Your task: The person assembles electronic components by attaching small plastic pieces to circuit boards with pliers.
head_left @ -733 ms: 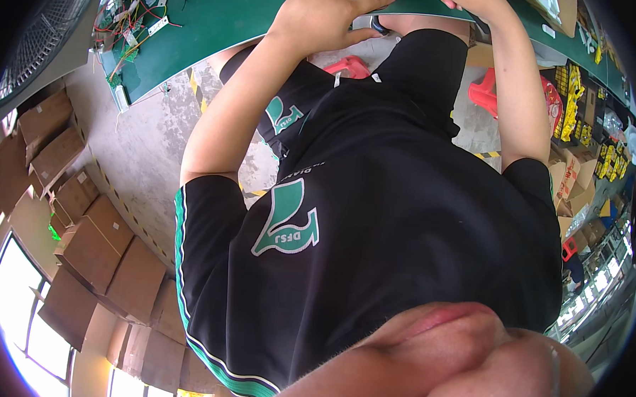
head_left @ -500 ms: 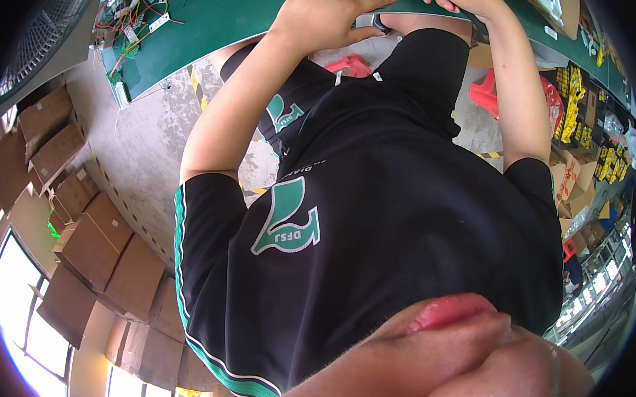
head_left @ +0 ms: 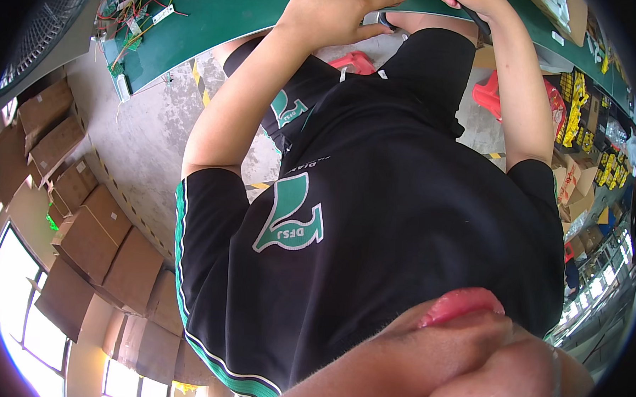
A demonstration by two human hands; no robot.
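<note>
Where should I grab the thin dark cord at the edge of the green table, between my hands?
Probably pinch the dark cord on its short bare loop at the green table edge, coming from the near side. It is thin and curved, and its ends run under the left hand and right hand, so only that loop shows.

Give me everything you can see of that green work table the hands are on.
The green table runs along the picture's top edge, its flat top a plain matte green with a pale edge strip. The left hand lies flat on it, fingers spread toward a small dark part at the near edge. The right hand is over the same edge, mostly cut off. At the far left end lie loose red and yellow wires and small white parts.
</note>
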